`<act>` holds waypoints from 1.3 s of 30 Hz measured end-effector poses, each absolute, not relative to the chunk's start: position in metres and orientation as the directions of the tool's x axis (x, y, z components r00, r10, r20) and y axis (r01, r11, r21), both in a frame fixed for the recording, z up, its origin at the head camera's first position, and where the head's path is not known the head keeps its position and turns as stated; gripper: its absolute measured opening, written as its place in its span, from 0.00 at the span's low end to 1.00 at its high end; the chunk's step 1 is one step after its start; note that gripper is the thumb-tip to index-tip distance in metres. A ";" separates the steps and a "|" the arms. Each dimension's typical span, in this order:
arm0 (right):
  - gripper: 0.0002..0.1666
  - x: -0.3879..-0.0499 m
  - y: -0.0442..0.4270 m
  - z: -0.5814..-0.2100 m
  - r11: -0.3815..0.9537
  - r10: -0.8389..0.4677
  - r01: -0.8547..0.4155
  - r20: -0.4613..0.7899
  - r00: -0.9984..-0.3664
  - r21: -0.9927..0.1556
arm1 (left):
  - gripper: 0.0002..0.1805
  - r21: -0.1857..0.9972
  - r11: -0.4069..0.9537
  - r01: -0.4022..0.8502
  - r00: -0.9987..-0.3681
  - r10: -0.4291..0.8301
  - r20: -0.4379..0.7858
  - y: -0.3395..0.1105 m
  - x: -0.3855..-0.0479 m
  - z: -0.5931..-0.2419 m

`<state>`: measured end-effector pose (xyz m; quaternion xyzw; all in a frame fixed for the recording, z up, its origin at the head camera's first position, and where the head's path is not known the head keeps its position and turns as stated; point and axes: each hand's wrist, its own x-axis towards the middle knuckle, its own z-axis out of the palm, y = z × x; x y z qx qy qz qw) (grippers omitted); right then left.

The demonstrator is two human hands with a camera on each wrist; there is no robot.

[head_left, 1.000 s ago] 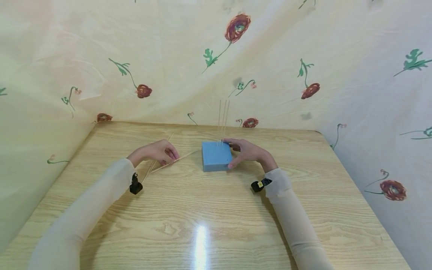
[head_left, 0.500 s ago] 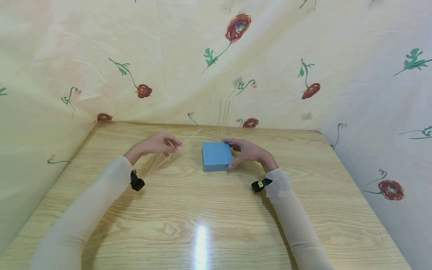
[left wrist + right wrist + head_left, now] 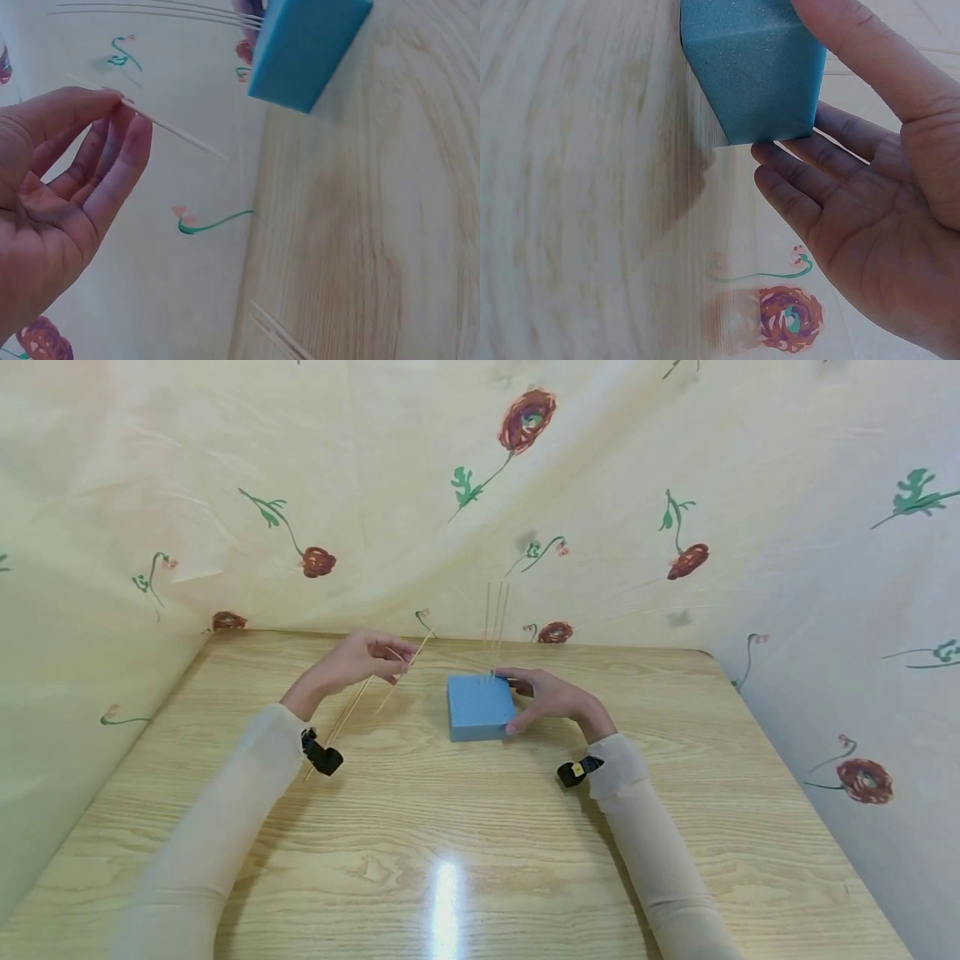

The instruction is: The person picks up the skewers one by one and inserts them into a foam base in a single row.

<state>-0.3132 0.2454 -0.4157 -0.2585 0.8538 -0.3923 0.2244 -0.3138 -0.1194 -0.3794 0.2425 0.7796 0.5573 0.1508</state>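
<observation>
Between thumb and fingertips, my left hand [image 3: 362,662] pinches a thin wooden skewer [image 3: 180,133], held slanted above the far part of the table, left of a blue foam block [image 3: 480,703]. The block lies flat on the table, and several skewers [image 3: 501,627] stand upright in it near its back edge. My right hand [image 3: 553,695] grips the block from the right, thumb at the front corner and a finger at the back. In the right wrist view, the thumb [image 3: 885,60] lies against the block's side and other fingers reach along its far side.
Loose skewers [image 3: 347,714] lie on the wooden table [image 3: 517,827] beneath my left forearm and hand. A flowered cloth [image 3: 390,510] hangs behind the table's back edge and along both sides. Each wrist carries a small black camera [image 3: 324,758].
My left hand has lifted and moved away toward the table's back and slightly right. The skewer in it has swung from nearly flat to steeper. My right hand and the block have stayed still.
</observation>
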 end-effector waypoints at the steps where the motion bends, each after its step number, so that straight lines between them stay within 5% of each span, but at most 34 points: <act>1: 0.64 -0.313 0.245 -0.416 0.560 -0.617 -0.267 -0.180 -0.766 -0.785 | 0.22 0.948 0.238 0.210 -0.839 0.542 0.050 -0.119 -0.314 -0.379; 12: 0.64 -0.311 0.243 -0.414 0.552 -0.629 -0.279 -0.173 -0.758 -0.786 | 0.21 0.971 0.021 0.236 -0.869 0.453 0.202 -0.101 -0.313 -0.376; 39: 0.64 -0.310 0.244 -0.412 0.554 -0.625 -0.265 -0.184 -0.758 -0.789 | 0.18 0.887 -0.131 0.443 -0.850 0.253 0.462 -0.026 -0.322 -0.392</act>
